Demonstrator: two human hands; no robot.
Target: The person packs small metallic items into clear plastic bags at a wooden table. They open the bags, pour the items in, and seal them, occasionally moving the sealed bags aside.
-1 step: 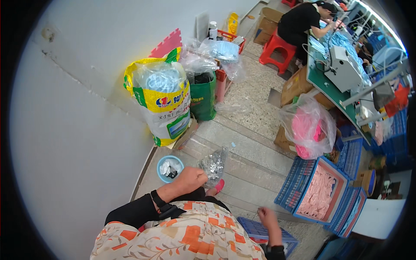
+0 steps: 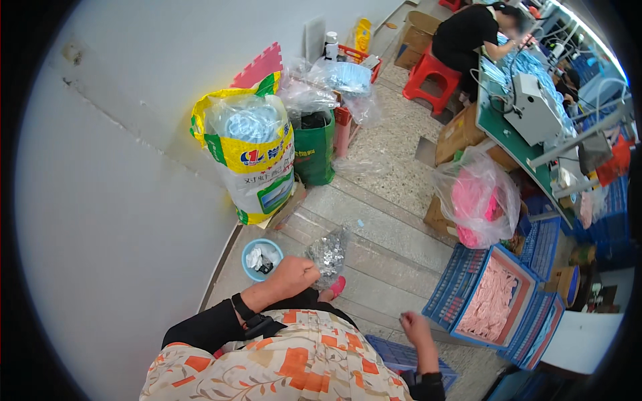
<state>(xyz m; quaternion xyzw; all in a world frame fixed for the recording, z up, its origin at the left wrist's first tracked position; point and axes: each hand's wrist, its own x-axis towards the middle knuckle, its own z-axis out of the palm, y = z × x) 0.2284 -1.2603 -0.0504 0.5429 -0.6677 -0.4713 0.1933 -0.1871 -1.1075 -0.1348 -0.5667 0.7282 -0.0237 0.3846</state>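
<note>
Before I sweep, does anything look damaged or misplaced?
The white wall looks marred: a brown stained patch at upper left, with a crack-like line below it. A small blue scrap lies loose on the floor.

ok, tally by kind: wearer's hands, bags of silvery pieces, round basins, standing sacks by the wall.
Hands: 2 (left hand, right hand)
Bag of silvery pieces: 1
Light-blue basin: 1
Standing sacks: 2 (yellow-and-white sack, green sack)
Total: 6
</note>
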